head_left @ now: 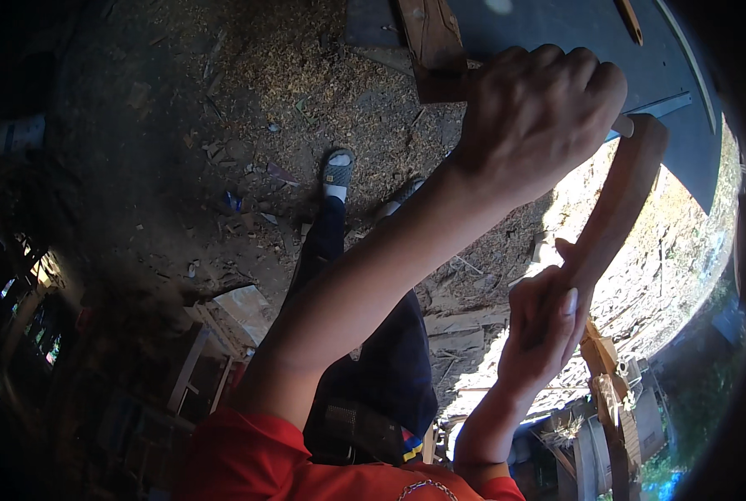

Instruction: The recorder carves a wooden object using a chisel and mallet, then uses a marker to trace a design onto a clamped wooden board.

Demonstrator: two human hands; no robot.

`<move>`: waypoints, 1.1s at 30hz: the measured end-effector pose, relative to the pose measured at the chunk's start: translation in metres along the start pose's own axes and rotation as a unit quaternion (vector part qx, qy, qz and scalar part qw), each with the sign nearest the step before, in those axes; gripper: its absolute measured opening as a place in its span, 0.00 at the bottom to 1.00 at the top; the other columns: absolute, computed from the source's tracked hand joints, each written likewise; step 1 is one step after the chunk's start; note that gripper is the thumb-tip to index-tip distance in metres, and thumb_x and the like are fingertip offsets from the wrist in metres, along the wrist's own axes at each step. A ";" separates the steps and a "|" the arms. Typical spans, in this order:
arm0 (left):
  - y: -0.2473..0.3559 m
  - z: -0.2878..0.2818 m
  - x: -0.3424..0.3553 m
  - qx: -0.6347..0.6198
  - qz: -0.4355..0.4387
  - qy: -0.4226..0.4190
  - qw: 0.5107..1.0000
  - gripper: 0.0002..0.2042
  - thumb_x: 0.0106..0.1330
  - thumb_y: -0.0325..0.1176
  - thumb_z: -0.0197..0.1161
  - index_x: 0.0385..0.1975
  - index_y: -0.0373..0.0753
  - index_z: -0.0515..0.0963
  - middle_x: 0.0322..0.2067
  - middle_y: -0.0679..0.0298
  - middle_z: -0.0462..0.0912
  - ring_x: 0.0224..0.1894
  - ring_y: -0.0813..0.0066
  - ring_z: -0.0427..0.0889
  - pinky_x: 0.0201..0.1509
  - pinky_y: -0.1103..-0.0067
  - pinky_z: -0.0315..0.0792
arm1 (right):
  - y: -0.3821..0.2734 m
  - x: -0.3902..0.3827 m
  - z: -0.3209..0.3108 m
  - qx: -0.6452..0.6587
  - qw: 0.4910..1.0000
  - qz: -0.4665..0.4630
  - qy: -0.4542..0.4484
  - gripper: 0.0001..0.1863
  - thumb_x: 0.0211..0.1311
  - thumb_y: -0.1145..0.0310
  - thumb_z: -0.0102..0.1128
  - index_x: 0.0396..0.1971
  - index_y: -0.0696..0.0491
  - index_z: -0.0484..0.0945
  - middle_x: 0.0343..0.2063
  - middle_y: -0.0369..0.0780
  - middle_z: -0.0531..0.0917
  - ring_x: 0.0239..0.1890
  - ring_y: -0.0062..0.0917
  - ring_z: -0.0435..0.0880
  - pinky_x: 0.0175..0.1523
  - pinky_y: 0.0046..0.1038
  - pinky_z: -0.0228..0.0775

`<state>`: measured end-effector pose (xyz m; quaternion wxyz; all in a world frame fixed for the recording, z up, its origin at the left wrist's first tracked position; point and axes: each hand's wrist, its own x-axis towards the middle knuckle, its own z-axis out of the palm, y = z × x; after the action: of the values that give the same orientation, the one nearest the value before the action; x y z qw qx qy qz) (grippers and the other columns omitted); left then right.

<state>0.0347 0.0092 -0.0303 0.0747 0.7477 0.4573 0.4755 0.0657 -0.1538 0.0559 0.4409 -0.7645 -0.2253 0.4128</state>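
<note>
My right hand is closed round the lower part of a long, curved piece of brown wood, its thumb lying along the side. The wood slants up to the right, with a small nub sticking out just above the fingers. My left hand is a fist near the wood's upper end, knuckles up. A pale, rounded stub shows beside that fist, close to the wood; the rest of what it grips is hidden behind the fingers.
Beyond my hands stands a dark table. On it lie a flat metal strip and a slim wooden stick. A brown wooden block is at its near edge. Shavings litter the ground; timber stands at lower right.
</note>
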 end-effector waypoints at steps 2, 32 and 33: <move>-0.001 0.000 -0.002 0.010 -0.004 0.003 1.000 0.08 0.54 0.31 0.63 0.17 0.43 0.71 0.13 0.69 0.72 0.16 0.80 0.73 0.18 0.79 0.66 | 0.000 0.004 -0.001 0.150 0.977 -0.015 0.153 0.37 0.66 0.43 0.47 0.57 0.64 0.62 0.15 0.33 0.66 0.15 0.12 0.58 0.26 0.14 0.53; -0.028 -0.019 -0.018 -0.031 0.118 -0.063 0.991 0.11 0.41 0.32 0.73 0.19 0.47 0.74 0.18 0.74 0.77 0.23 0.80 0.81 0.26 0.80 0.74 | 0.013 -0.005 0.003 0.158 0.984 0.006 0.084 0.39 0.67 0.40 0.43 0.57 0.63 0.59 0.18 0.35 0.66 0.15 0.15 0.60 0.22 0.17 0.53; -0.028 -0.022 -0.018 -0.045 0.125 -0.051 0.990 0.10 0.42 0.32 0.72 0.18 0.47 0.73 0.18 0.74 0.76 0.22 0.80 0.79 0.24 0.80 0.72 | 0.017 -0.006 0.004 0.148 0.987 -0.008 0.060 0.37 0.68 0.41 0.43 0.58 0.62 0.58 0.20 0.35 0.67 0.15 0.15 0.61 0.21 0.17 0.52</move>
<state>-0.0017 0.0045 -0.0452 0.0717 0.8182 0.3343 0.4622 0.0586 -0.1648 0.0433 0.5656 -0.7121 -0.1409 0.3914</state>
